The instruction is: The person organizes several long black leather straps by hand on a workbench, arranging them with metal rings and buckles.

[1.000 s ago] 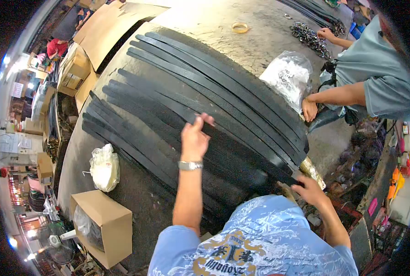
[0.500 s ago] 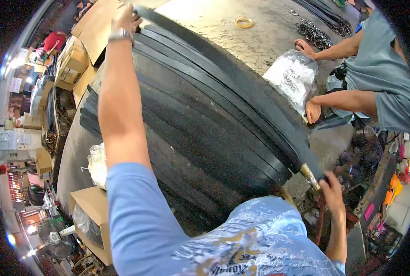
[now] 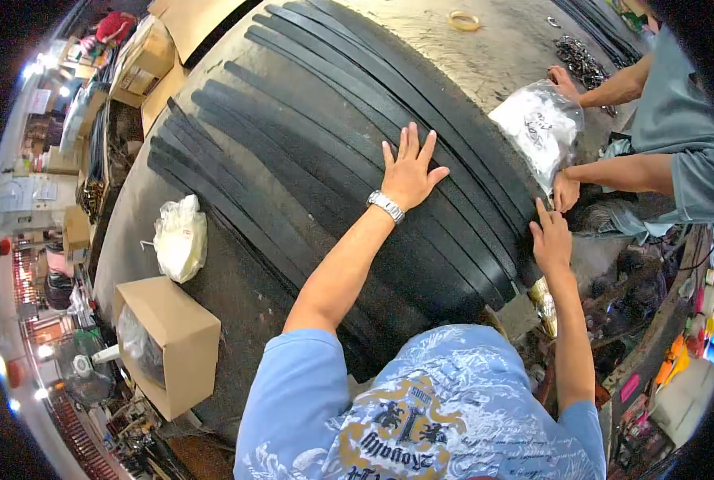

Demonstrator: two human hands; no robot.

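Note:
Long black leather-like strips (image 3: pixel 317 104) lie side by side across the dark worktable (image 3: pixel 125 248). My left hand (image 3: pixel 409 172), with a metal watch at the wrist, rests flat on the middle of the strips, its fingers spread. At the right ends of the strips is my right hand (image 3: pixel 551 244), its fingers stretched forward over the outermost strip's edge. Neither hand grips anything that I can see. Just below my right hand is a shiny gold-coloured wrapped object (image 3: pixel 543 304), partly hidden by my forearm.
A co-worker's hands (image 3: pixel 565 188) hold a clear bag of white material (image 3: pixel 533 128) close to my right hand. Beyond lie a yellow tape ring (image 3: pixel 463 20) and a pile of metal buckles (image 3: pixel 585 64). An open cardboard box (image 3: pixel 189 336) and a plastic bag (image 3: pixel 181 238) stand left.
A long black strip held stretched between my hands has been laid down with the others. My left hand has come back from the far end onto the strips; my right hand has moved up.

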